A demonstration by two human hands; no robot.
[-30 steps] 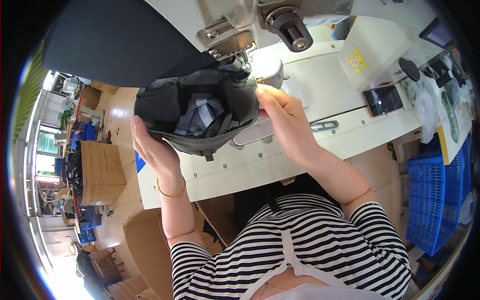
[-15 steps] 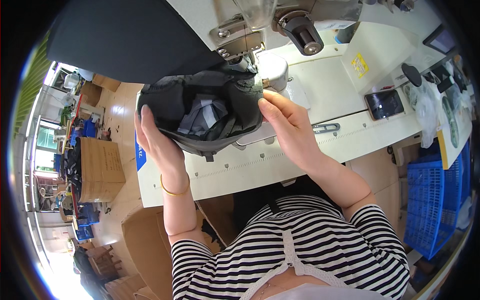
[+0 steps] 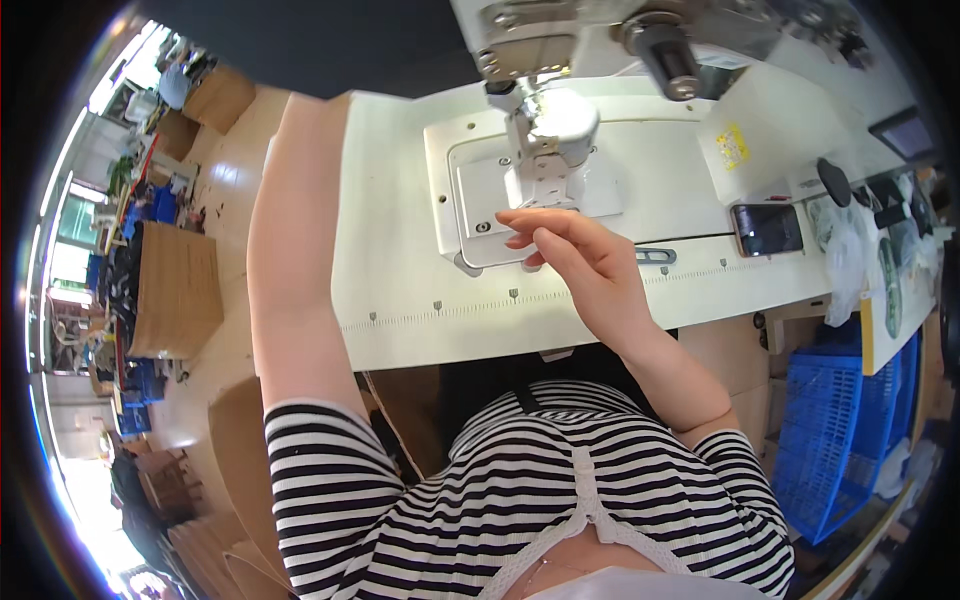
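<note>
My right hand (image 3: 597,262) hovers just in front of the post-bed sewing machine's post (image 3: 556,135). Its fingers are loosely bent with the thumb apart, and nothing is in them. Above the post sits the metal presser foot and needle area (image 3: 520,95). My left arm (image 3: 300,230) reaches far forward across the left end of the white table (image 3: 400,345). A large black panel (image 3: 350,40) hides my left hand, so what it holds cannot be seen. The black bag does not show in this view.
To the right lie a grey slotted tool (image 3: 656,256), a phone (image 3: 767,230) and clear plastic bags (image 3: 842,250). Blue crates (image 3: 825,430) stand on the floor at the right. Cardboard boxes (image 3: 175,290) stand along the left. The machine head overhangs the table.
The black bag that both hands held under the machine head is out of sight. My left arm has stretched forward behind the black panel. My right hand has let go of the bag.
</note>
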